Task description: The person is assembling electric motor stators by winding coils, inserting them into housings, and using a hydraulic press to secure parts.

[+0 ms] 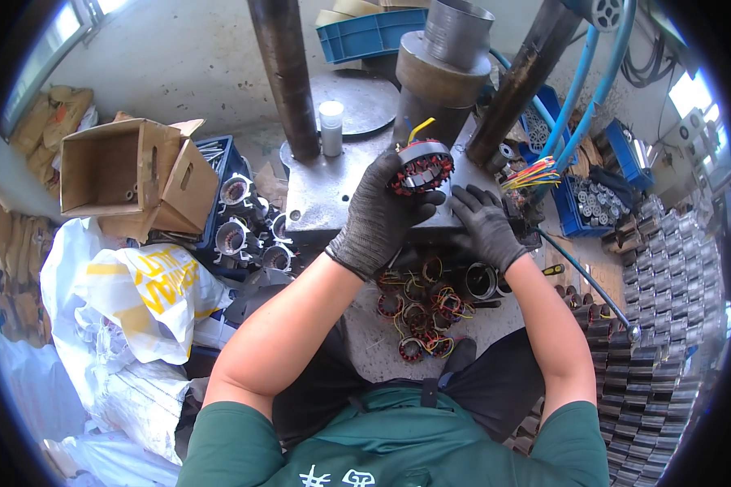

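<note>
Gloved in dark grey, my left hand (374,215) grips a motor stator (425,152), a metal ring with red-and-black windings inside and a yellow lead sticking up. It is held tilted above the front part of a steel press table (321,191). My right hand (489,227), in a matching glove, lies at the table's front right edge with its fingers stretched out and nothing visible in them. Behind the stator rises the thick steel press cylinder (440,77). On the floor below my hands lie several wound stators (414,315) with coloured leads.
Steel columns (284,81) flank the cylinder; a white-capped tube (330,130) stands by the left one. Motor housings (234,235), cardboard boxes (110,174) and plastic sacks (130,300) crowd the left. Stacked metal cores (650,341), blue hoses (581,97) and coloured wires (532,174) are at right.
</note>
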Demonstrator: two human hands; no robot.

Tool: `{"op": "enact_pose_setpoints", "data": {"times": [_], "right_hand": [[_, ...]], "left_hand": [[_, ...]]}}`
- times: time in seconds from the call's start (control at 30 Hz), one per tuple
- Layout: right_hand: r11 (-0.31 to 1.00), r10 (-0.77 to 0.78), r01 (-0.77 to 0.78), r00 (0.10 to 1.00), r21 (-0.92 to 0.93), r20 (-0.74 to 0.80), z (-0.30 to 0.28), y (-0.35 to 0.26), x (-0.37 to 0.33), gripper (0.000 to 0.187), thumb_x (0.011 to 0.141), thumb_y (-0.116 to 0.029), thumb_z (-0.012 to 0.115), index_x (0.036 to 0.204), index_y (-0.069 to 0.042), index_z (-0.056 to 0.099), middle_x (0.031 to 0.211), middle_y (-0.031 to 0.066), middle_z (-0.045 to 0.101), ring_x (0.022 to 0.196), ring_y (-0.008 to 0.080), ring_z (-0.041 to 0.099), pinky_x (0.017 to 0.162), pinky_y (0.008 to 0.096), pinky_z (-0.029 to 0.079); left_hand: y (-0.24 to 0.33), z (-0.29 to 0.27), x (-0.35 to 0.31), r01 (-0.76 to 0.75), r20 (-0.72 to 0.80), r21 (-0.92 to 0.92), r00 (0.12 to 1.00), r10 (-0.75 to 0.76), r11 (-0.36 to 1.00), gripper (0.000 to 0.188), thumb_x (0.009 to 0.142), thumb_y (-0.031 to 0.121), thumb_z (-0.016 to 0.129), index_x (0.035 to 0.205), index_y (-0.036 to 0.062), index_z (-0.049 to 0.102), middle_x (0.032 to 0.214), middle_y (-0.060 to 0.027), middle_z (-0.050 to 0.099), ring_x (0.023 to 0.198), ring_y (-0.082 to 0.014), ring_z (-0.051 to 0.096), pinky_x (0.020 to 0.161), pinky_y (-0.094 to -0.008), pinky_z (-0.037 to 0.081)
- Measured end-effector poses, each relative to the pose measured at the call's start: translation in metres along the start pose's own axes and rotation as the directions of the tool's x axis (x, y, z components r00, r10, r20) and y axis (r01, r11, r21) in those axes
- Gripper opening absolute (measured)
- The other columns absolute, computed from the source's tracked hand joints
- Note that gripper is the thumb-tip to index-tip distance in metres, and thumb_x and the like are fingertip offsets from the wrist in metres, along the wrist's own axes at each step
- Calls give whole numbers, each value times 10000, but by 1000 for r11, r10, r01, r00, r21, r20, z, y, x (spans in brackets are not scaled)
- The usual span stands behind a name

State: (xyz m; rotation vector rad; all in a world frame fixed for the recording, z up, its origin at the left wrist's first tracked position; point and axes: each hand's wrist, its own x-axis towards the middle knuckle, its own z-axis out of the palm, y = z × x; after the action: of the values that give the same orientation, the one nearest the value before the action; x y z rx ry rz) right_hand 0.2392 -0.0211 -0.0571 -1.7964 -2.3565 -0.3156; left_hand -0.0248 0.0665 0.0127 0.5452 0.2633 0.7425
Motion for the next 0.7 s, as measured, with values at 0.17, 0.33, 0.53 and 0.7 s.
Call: {"op": "enact_pose_setpoints", "data": {"times": [0.17, 0.33, 0.53, 0.7], "right_hand": [[991, -72, 87, 986, 101, -147, 6, -10, -6, 482, 721, -149, 852, 1184, -138, 721, 1284, 101, 678, 1148, 348, 648, 998, 482, 528], [972, -3, 95, 919, 213, -395, 5, -15, -9, 305, 860, -115, 799, 1148, -110, 699, 1125, 128, 724, 998, 305, 712, 834, 423, 602], [107, 790, 168, 584, 980, -187, -91, -69, 11, 221, 1020, -80, 668, 1236, -48, 635, 1105, 108, 723, 973, 192, 704, 806, 344, 612], [167, 681, 262, 666, 950, -304, -106, -89, -10, 286, 991, -21, 645, 1277, -18, 631, 1074, 112, 692, 905, 179, 676, 764, 327, 598]], "left_hand": [[10, 5, -10, 111, -10, -190, 993, -115, 975, 722, 908, 666, 624, 1405, 145, 567, 1218, -133, 686, 966, -290, 703, 819, -389, 558], [9, 11, -7, 124, -51, -349, 987, -151, 929, 798, 912, 712, 581, 1410, 90, 559, 1197, -164, 678, 944, -308, 694, 748, -375, 574], [3, -10, 2, 83, -35, -283, 995, -96, 956, 827, 897, 740, 553, 1473, 148, 529, 1387, -150, 608, 1209, -297, 598, 997, -437, 511], [-22, -33, 16, 33, 37, -347, 999, -21, 937, 718, 954, 661, 566, 1434, 128, 539, 1247, -140, 650, 1086, -288, 644, 897, -397, 547]]}}
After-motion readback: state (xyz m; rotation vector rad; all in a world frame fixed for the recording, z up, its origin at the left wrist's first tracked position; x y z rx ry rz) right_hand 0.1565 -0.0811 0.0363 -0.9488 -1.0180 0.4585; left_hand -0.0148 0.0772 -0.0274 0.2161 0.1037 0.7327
